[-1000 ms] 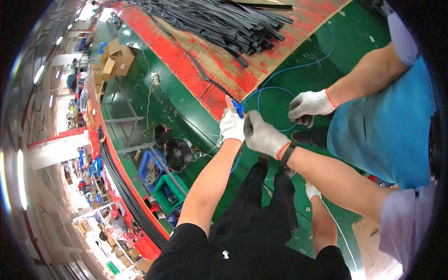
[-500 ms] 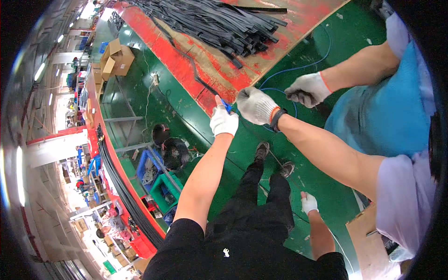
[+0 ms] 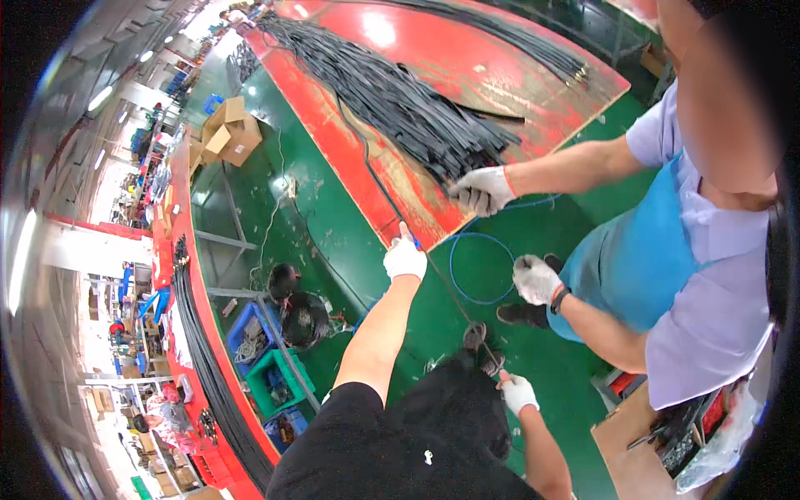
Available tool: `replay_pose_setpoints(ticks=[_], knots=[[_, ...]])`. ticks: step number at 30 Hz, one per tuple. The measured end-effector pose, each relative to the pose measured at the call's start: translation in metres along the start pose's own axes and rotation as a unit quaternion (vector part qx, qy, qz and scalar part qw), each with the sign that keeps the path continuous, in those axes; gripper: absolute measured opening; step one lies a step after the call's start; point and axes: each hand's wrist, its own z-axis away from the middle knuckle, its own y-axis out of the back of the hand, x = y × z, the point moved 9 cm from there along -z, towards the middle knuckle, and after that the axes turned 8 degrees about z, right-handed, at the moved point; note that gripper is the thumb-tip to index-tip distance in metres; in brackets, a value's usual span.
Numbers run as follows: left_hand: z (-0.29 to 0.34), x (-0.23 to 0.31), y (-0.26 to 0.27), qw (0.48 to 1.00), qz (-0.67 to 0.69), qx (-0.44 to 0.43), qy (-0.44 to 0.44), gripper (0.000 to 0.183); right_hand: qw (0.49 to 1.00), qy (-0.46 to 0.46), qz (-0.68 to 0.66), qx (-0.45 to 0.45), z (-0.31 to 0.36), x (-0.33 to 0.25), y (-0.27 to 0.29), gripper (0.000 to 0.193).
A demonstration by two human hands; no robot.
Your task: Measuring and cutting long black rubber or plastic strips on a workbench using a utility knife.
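My left hand [image 3: 406,257], in a white glove with bare fingertips, is closed at the near corner of the red table. It grips the end of a long black flat strip [image 3: 367,158] and a small blue piece whose kind I cannot make out. From there a thin dark cord [image 3: 454,292] runs slack towards me. Lower right, my right hand [image 3: 518,393], gloved too, is closed on the cord's near end. A co-worker's gloved hand [image 3: 483,192] touches the ends of the black strip bundle [image 3: 400,104]; their other gloved hand [image 3: 536,280] is closed beside their apron.
The red table [image 3: 333,137] also bears a second bundle of thin black lengths [image 3: 508,37]. A blue hose [image 3: 454,267] loops over the green floor. At left are an open cardboard box [image 3: 233,133], a green crate [image 3: 271,379] and a red bench [image 3: 200,333] with black tubing.
The co-worker's banded hand has drawn back from beside my left hand; their other hand has reached to the bundle. My right hand has shifted left, and the view has tilted up.
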Motion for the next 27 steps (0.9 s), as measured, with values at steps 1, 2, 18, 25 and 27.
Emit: replay_pose_setpoints(ticks=[1,2,18,25,27], knots=[[-0.003,-0.006,0.008,1.000,0.004,0.010,0.001,0.089,0.999,0.023,-0.025,0.014,-0.003,-0.013,-0.002,0.059],[-0.009,-0.010,0.014,1.000,0.006,0.018,0.003,0.088,0.998,0.040,-0.036,0.027,-0.001,-0.019,0.001,0.057],[-0.046,-0.031,0.013,1.000,-0.011,0.010,0.025,0.075,0.995,0.006,0.090,-0.030,0.000,0.019,0.006,0.057],[-0.048,-0.045,0.015,0.998,-0.013,0.050,0.041,0.078,0.994,0.043,0.094,-0.031,0.040,0.007,0.015,0.057],[-0.032,-0.026,0.005,0.999,0.000,0.037,0.026,0.080,0.994,0.020,0.109,0.001,0.045,0.035,0.015,0.057]])
